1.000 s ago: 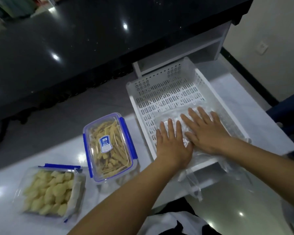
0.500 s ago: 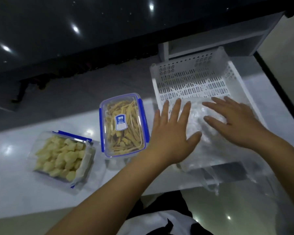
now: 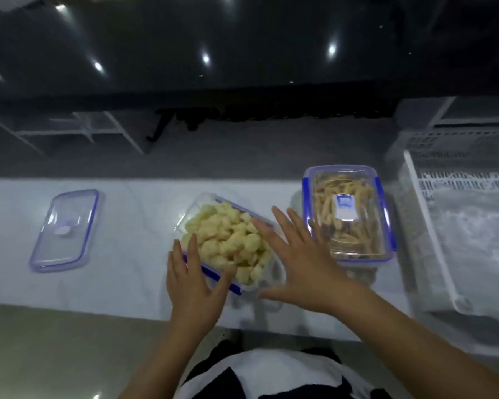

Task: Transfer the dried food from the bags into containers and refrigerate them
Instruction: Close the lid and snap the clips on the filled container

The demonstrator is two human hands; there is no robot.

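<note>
1. Your left hand (image 3: 192, 286) and right hand (image 3: 306, 269) reach toward the open clear rectangular plastic container with blue clips (image 3: 267, 276), which sits on the pale glossy countertop (image 3: 127, 283) directly in front of you.
2. The fingers of both hands are spread and fairly straight. The left hand touches the container's near-left edge; the right hand is at its right side, and whether it touches is unclear.
3. This container is heaped with pale yellow dried food chunks (image 3: 228, 240) and has no lid.
4. Its likely lid, a loose clear blue-rimmed one (image 3: 65, 228), lies flat well to the left.
5. Just right, a second clear container of tan dried strips (image 3: 349, 214) appears already lidded.
6. At the far right, crumpled clear plastic bags (image 3: 473, 240) lie in a white slotted plastic basket (image 3: 421, 197).
7. Filling looks finished; lidding this container and refrigerating both remain.
</note>
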